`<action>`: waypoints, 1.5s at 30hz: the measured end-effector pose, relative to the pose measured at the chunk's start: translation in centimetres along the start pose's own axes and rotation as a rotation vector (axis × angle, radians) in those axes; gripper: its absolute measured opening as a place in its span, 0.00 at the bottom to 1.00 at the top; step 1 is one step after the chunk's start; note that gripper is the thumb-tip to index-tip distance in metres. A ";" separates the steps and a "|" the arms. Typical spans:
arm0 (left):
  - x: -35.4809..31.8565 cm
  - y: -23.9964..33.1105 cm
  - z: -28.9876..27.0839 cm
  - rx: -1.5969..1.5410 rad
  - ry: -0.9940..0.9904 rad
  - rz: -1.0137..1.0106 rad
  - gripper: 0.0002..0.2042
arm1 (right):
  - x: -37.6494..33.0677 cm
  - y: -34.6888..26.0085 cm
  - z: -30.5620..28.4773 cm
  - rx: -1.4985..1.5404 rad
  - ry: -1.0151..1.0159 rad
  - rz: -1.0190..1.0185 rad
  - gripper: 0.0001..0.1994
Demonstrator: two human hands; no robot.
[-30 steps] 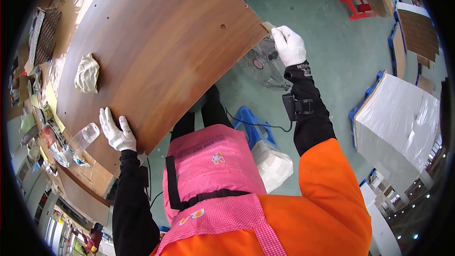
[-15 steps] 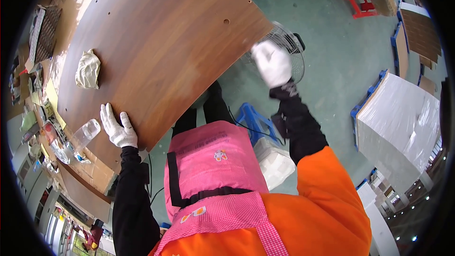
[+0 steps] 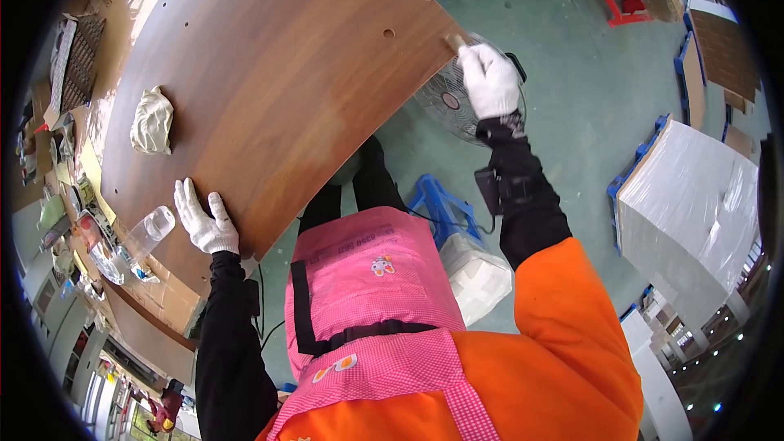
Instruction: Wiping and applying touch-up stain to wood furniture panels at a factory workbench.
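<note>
the panel [image 3: 269, 106], a broad brown wood-grain sheet, lies face up across the left and middle of the view, its near right edge jutting out over the floor [image 3: 563, 122] close to the fan [image 3: 451, 101]. the left hand [image 3: 204, 222], gloved in white, is spread flat on the panel near its lower corner, fingers wide, holding nothing. the right hand [image 3: 492, 82], gloved too, is curled round a small tan block [image 3: 454, 42] at the panel's right corner; the blur hides whether the block is hard or spongy. the panel looks stiff and, for its spread, probably heavy and awkward for one person, best taken with both hands well apart on opposite edges. its smooth face would likely let gloves slide, so the edges should give the surer grip; the corners seem the likeliest parts to chip. the block looks light and easy to pinch between thumb and fingers. a crumpled pale cloth [image 3: 153, 121] rests on the panel, beyond the left hand, and a clear container [image 3: 151, 231] lies just left of that hand.
</note>
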State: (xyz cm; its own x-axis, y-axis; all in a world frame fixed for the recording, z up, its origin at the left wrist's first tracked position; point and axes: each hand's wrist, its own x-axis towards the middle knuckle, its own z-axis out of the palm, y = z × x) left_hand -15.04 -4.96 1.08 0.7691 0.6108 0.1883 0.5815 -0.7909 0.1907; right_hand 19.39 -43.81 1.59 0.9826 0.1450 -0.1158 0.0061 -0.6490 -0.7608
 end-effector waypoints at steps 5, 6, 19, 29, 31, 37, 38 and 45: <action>-0.2 -0.4 0.1 0.009 0.011 -0.006 0.27 | -2.1 -0.3 2.2 -0.135 -0.005 -0.089 0.17; -0.2 -0.4 0.0 0.002 0.014 -0.011 0.27 | -3.9 -0.9 2.9 -0.081 -0.051 -0.079 0.17; -0.2 -0.3 0.1 -0.005 0.003 -0.018 0.27 | -7.2 -2.8 4.1 -0.101 -0.094 -0.086 0.18; 0.1 -0.3 0.0 -0.001 -0.010 0.000 0.28 | -5.0 -1.1 4.1 -0.011 0.028 0.028 0.15; -0.1 -0.4 0.1 -0.010 -0.001 -0.004 0.29 | -7.7 -2.6 5.5 -0.024 -0.065 -0.060 0.15; -0.1 -0.5 0.2 -0.013 0.004 -0.005 0.29 | -15.9 -5.2 8.3 -0.026 -0.356 -0.230 0.18; -0.1 -0.6 0.2 -0.008 0.003 -0.004 0.30 | -14.8 -4.9 8.2 -0.021 -0.255 -0.168 0.18; -0.1 -0.3 0.1 -0.022 -0.007 -0.015 0.30 | -14.0 -5.3 8.7 0.002 -0.140 -0.188 0.13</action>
State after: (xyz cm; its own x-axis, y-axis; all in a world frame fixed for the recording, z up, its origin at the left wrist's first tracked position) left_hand -15.27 -4.74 0.88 0.7621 0.6223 0.1788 0.5869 -0.7806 0.2149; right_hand 3.94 -35.91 1.65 0.9290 0.3654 -0.0589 0.1862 -0.5989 -0.7788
